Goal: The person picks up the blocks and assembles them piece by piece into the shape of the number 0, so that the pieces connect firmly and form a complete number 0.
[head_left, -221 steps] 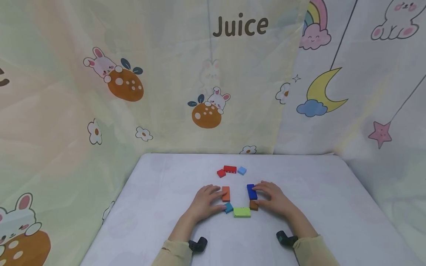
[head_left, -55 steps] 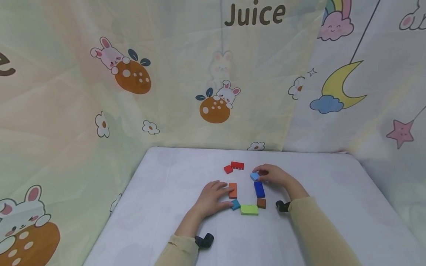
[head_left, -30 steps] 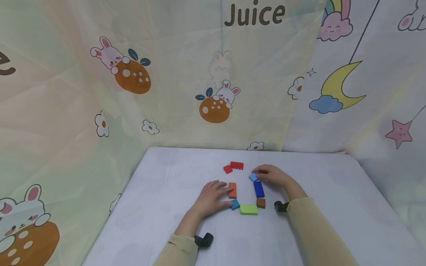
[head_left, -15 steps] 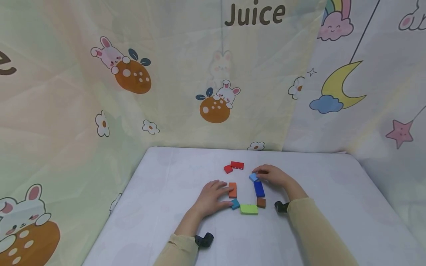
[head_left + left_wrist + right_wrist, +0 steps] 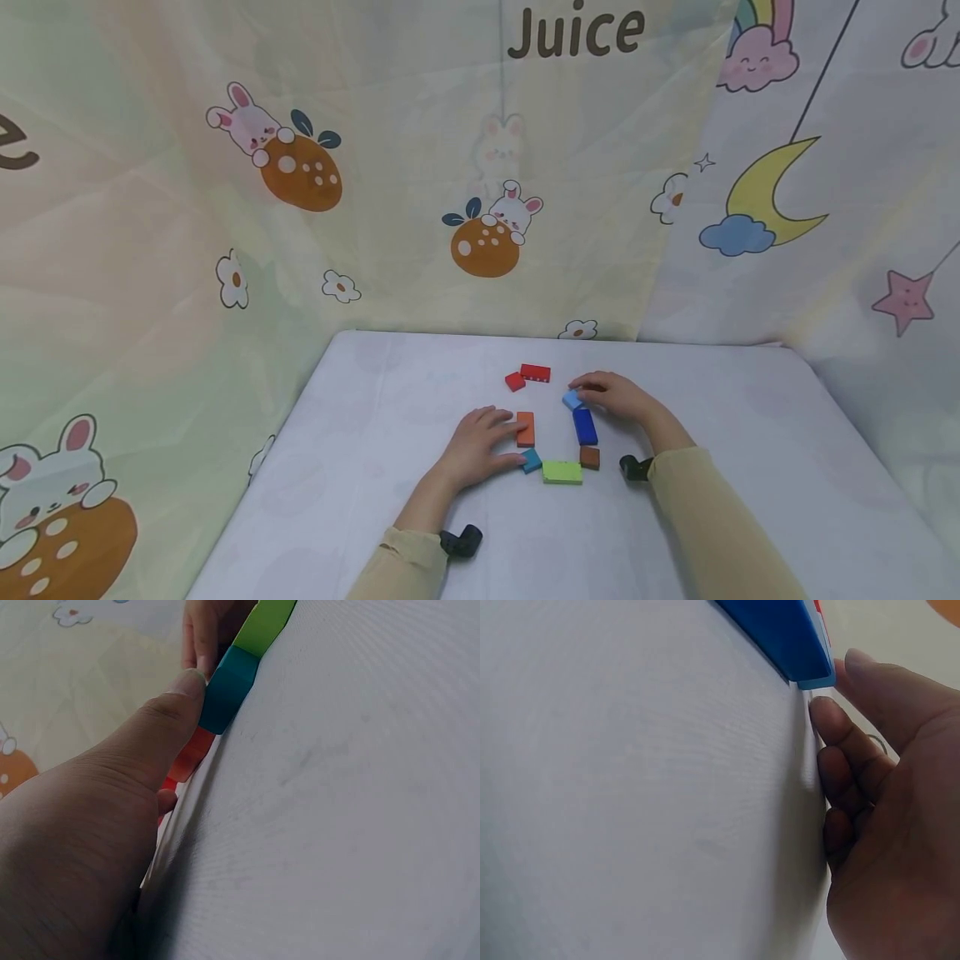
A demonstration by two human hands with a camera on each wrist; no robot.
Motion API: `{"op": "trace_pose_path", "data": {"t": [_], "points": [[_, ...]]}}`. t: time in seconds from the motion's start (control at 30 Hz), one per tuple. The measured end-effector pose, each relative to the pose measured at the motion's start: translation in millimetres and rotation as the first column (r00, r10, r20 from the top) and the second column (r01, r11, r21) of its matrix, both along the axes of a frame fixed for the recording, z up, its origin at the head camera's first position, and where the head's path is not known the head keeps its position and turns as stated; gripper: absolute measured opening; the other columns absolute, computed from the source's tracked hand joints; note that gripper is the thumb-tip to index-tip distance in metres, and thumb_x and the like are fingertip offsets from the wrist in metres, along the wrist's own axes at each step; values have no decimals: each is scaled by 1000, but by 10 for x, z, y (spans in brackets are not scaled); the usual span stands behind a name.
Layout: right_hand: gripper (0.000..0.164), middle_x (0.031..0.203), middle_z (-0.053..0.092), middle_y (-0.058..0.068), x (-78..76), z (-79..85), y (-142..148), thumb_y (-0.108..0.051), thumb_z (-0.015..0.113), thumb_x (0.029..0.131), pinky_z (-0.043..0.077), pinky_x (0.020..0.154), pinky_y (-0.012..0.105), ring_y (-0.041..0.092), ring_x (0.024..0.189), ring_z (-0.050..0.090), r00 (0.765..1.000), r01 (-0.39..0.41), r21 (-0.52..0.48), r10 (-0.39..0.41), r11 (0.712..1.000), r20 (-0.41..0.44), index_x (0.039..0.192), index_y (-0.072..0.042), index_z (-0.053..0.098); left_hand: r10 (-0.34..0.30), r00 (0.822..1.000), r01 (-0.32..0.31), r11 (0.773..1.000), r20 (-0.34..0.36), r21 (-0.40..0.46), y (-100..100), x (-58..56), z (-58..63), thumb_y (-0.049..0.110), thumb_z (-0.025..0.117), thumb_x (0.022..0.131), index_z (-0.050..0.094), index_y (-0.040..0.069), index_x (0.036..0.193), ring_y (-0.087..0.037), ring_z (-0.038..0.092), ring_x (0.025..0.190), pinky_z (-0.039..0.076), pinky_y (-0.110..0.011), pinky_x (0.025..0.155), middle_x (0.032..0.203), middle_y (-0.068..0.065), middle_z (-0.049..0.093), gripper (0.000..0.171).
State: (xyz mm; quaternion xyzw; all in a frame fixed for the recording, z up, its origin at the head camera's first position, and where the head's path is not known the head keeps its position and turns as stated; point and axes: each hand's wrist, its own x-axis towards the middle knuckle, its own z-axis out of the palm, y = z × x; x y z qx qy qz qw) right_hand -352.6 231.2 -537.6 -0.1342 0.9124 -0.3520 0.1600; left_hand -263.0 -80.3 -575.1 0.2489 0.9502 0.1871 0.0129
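In the head view my left hand (image 5: 476, 446) lies beside two blocks with its fingers extended. A fingertip touches the orange block (image 5: 526, 429), and the thumb is against the teal block (image 5: 531, 461), also seen in the left wrist view as a teal block (image 5: 229, 690). My right hand (image 5: 615, 396) pinches the small light blue block (image 5: 572, 400) between thumb and fingers. That block meets the far end of the dark blue block (image 5: 586, 427). Below it sit the brown block (image 5: 589, 458) and the lime green block (image 5: 562, 473), forming an open-topped outline.
A red rectangular block (image 5: 536, 373) and a small red block (image 5: 514, 382) lie near the back of the white table (image 5: 375, 400). Behind the table hangs a printed cloth (image 5: 405, 167). A black wrist camera (image 5: 462, 542) is on the left wrist.
Since the oldest frame, my right hand has moved from the dark blue and brown blocks to the light blue one, now against the dark blue block. My left hand keeps its place; the last second shows almost no motion.
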Motion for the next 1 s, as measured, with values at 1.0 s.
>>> {"op": "trace_pose_path", "data": {"t": [1.0], "points": [[38, 152, 42, 6, 429, -223, 77, -40, 64, 94, 31, 111, 65, 37, 146, 28, 994, 43, -7, -44, 999, -101, 132, -40, 60, 14, 999, -15, 1000, 32, 12, -8, -6, -11, 67, 61, 85, 40, 55, 143, -21, 28, 148, 26, -52, 120, 151, 12, 43, 63]]}}
